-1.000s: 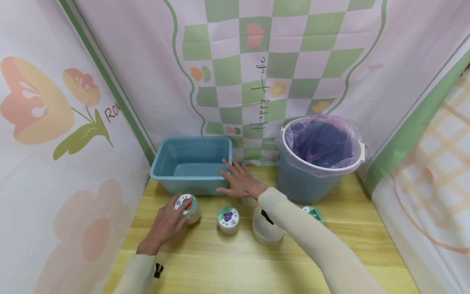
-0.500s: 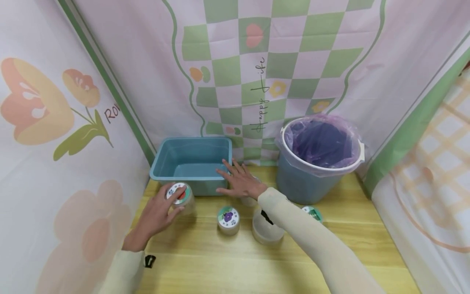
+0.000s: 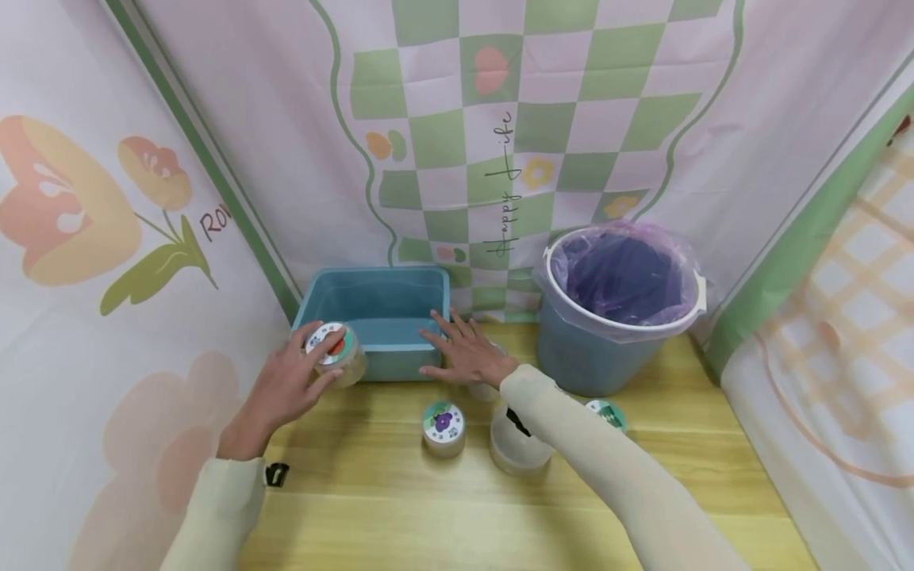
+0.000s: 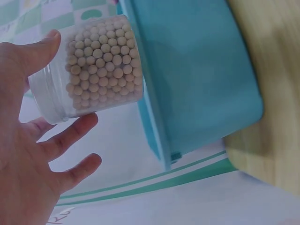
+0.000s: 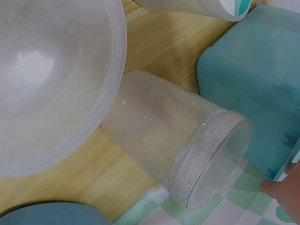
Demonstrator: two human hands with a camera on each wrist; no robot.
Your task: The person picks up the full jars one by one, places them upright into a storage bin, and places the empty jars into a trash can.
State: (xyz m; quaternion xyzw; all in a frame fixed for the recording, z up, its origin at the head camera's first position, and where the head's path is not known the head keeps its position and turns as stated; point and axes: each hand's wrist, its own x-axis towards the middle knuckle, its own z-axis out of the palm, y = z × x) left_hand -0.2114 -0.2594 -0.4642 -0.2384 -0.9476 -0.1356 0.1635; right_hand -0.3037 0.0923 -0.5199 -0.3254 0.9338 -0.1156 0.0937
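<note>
One bead jar point(image 3: 350, 365) is held off the table point(image 3: 400, 515), at the near left rim of the tub point(image 3: 396, 366), gripped by the thumb and fingers of the left hand point(image 3: 277, 388). The right hand point(image 3: 471, 355) has its fingers straight and spread at the tub's right side, though I cannot tell whether they touch it. Near, between the hands, stands a grape jar point(image 3: 443, 432), with a round container point(image 3: 520, 448) to its right and a bin point(image 3: 600, 361) far right.
</note>
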